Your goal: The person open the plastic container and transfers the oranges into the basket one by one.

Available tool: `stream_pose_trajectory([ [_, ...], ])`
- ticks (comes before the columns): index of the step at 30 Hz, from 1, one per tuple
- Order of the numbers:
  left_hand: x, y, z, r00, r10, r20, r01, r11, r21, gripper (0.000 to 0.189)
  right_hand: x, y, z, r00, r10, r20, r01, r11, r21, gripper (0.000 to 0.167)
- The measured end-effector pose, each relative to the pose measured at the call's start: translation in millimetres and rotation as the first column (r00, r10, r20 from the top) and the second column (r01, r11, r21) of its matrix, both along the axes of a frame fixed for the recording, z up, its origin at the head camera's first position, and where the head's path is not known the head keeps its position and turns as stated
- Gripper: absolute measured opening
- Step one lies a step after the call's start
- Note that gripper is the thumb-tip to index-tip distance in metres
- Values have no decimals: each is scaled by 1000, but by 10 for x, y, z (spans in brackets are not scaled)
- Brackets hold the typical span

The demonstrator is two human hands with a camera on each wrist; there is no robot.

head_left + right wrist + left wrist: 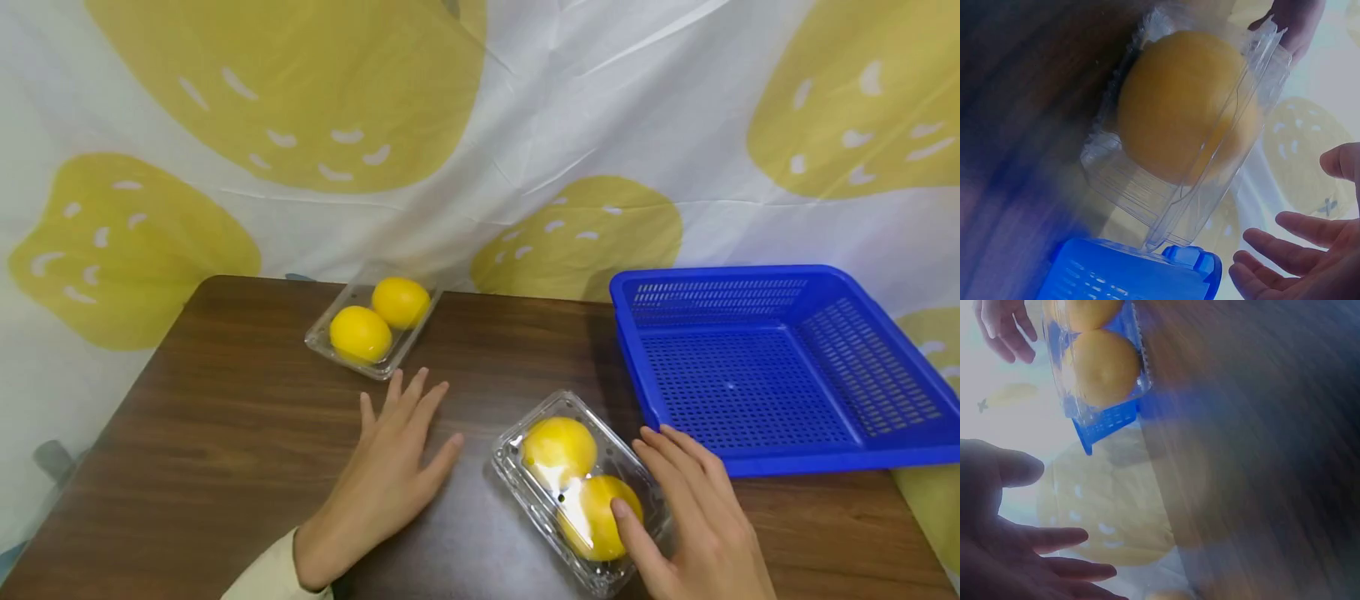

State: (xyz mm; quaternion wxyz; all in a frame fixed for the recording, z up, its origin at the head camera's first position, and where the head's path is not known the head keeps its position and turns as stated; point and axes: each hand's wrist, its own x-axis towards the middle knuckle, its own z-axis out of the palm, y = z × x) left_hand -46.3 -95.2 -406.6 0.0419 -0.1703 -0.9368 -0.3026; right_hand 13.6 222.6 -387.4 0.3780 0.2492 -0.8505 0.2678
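A clear plastic clamshell box (pixel 528 500) with two yellow round fruits (pixel 558 450) inside lies on the wooden table, its lid down. My right hand (pixel 697 517) hovers by its right side, fingers loosely bent; the thumb overlaps the box in the head view. In the right wrist view, a gap shows between those fingertips (pixel 1254 234) and the box (pixel 1129 187). To the left of this box, my left hand (pixel 393 467) has its fingers spread and holds nothing. Just beyond its fingertips sits a second clear box (pixel 390 362), also with two yellow fruits (pixel 362 333).
A blue plastic basket (pixel 637 375) with perforated walls stands at the right of the table (pixel 187 433), just behind my right hand. A white cloth (pixel 555 100) with large yellow fruit prints hangs along the table's far edge.
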Motion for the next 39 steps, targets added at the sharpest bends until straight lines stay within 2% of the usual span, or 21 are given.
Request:
stream_pose_trajectory([
  [5, -12, 82, -9, 997, -32, 68, 25, 995, 95, 59, 44, -14, -17, 998, 22, -60, -24, 999, -37, 55],
  [9, -28, 167, -54, 988, -94, 123, 68, 977, 205, 55, 93, -28, -39, 996, 18, -93, -23, 999, -50, 54],
  [12, -42, 235, -89, 979, -144, 142, 101, 956, 274, 54, 157, -16, -89, 996, -48, -80, 45, 998, -36, 55],
  [15, -56, 298, -117, 972, -168, 165, 110, 943, 313, 54, 241, 27, -151, 986, -163, -21, 163, 986, 29, 58],
  [18, -65, 354, -137, 965, -176, 193, 99, 931, 353, 54, 317, 97, -196, 958, -277, 72, 266, 955, 132, 60],
  [20, -77, 384, -161, 959, -191, 208, 97, 913, 396, 54, 364, 140, -210, 925, -348, 150, 316, 928, 199, 53],
  [23, -98, 421, -197, 942, -236, 237, 94, 867, 489, 54, 408, 182, -229, 869, -425, 253, 369, 898, 241, 46],
  [25, -103, 442, -211, 928, -265, 264, 86, 838, 538, 54, 424, 198, -245, 833, -459, 309, 394, 884, 252, 48],
  [27, -98, 462, -216, 916, -280, 288, 73, 821, 566, 55, 422, 217, -269, 812, -471, 344, 401, 879, 256, 52],
  [28, -93, 472, -216, 913, -282, 295, 68, 817, 572, 54, 422, 227, -281, 801, -474, 366, 401, 878, 260, 55],
  [30, -77, 490, -217, 911, -282, 301, 65, 818, 571, 54, 415, 243, -310, 791, -465, 397, 391, 884, 258, 58],
  [32, -64, 505, -222, 912, -284, 295, 69, 817, 573, 52, 405, 252, -334, 784, -458, 418, 382, 888, 256, 58],
  [34, -46, 510, -227, 910, -296, 289, 76, 807, 586, 50, 395, 255, -359, 787, -442, 430, 370, 896, 245, 57],
  [36, -29, 507, -234, 910, -306, 280, 86, 799, 595, 49, 377, 254, -381, 800, -425, 424, 355, 904, 237, 55],
  [39, 1, 481, -238, 923, -298, 242, 113, 814, 570, 49, 353, 263, -410, 835, -388, 390, 327, 920, 215, 54],
])
